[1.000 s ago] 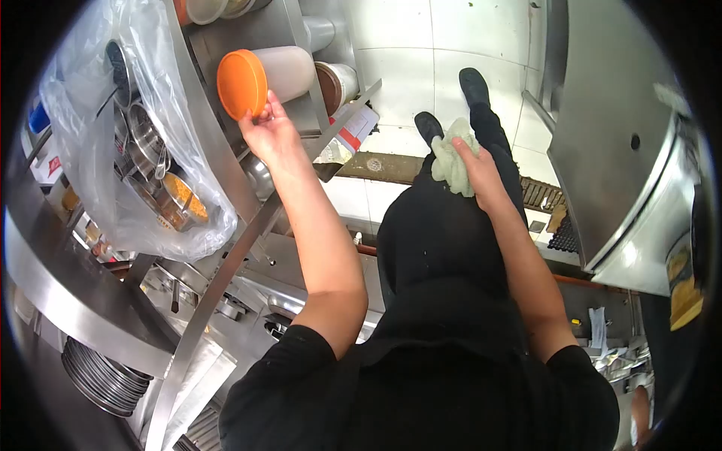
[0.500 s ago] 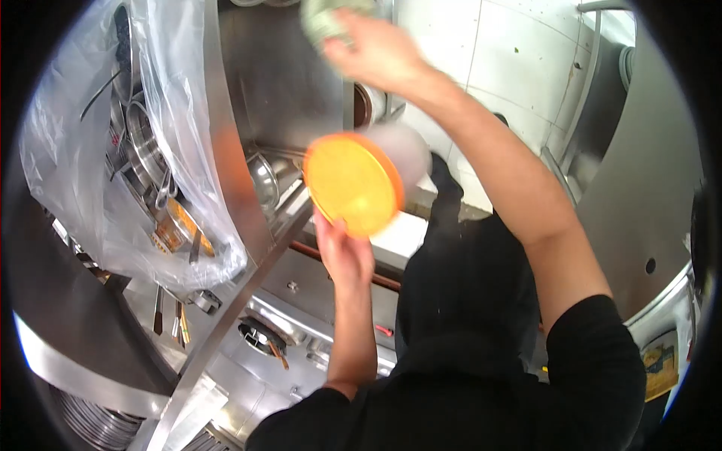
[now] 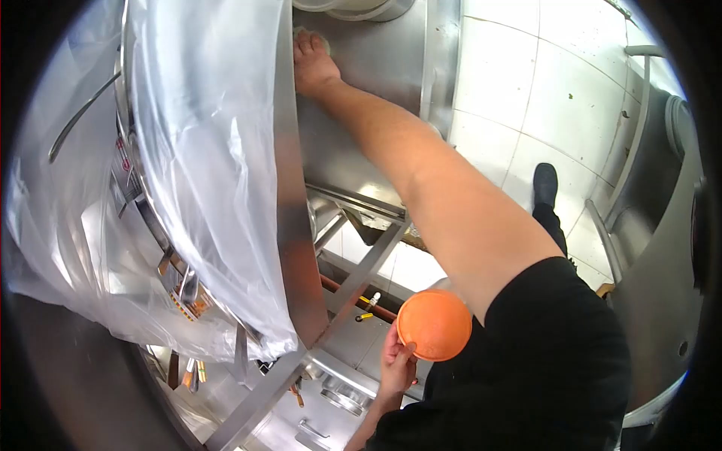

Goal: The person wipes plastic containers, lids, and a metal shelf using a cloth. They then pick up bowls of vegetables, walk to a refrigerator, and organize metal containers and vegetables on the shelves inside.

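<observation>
My left hand (image 3: 397, 362) is closed on the container with the round orange lid (image 3: 435, 325), low in the view near my body. The lid faces the camera and hides most of the container. My right arm reaches up and across to the metal shelf (image 3: 361, 68). There my right hand (image 3: 314, 64) presses the pale green cloth (image 3: 323, 43) against the shelf surface, close to its left edge. Only a little of the cloth shows past my fingers.
Clear plastic sheeting (image 3: 210, 150) hangs over metal pans and utensils at the left. Containers (image 3: 368, 9) stand at the shelf's top. A metal frame bar (image 3: 263, 395) crosses below. White floor tiles (image 3: 579, 90) and a steel unit (image 3: 654, 248) lie to the right.
My left hand has brought the lidded container off the shelf and down towards my body. My right hand has moved from near my legs up onto the shelf with the cloth. The view has shifted.
</observation>
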A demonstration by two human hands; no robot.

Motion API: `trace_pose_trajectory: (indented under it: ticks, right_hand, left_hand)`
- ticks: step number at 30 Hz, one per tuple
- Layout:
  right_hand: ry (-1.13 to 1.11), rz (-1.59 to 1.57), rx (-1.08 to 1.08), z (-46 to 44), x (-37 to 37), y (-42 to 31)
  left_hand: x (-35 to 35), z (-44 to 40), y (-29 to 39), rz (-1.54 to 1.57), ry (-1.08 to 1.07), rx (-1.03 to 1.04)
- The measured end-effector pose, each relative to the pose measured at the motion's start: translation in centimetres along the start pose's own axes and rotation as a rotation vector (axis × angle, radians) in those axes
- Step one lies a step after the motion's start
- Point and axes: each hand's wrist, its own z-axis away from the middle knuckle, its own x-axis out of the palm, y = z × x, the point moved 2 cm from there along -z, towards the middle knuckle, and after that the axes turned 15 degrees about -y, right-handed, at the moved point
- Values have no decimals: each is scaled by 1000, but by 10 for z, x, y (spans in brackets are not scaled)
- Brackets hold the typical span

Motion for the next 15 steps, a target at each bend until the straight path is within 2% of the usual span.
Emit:
trace_pose_trajectory:
  ticks: [1,3,6,8,10,15]
  right_hand:
    - [17,-48,-8,-7,6,-10]
    - [-100,-12,-72,-3,7,-26]
    - [-228,95,-119,50,10,-60]
    - [-243,87,-258,94,24,-91]
    - [-261,131,-250,126,40,-125]
    - [-597,-113,-548,161,68,-166]
  left_hand:
    - [-7,2,1,-5,26,-2]
    - [-19,5,1,-7,76,-11]
    - [-31,7,3,6,67,9]
    - [-28,3,9,20,33,23]
    - [-26,-3,12,46,0,25]
    - [-6,-8,15,46,-22,12]
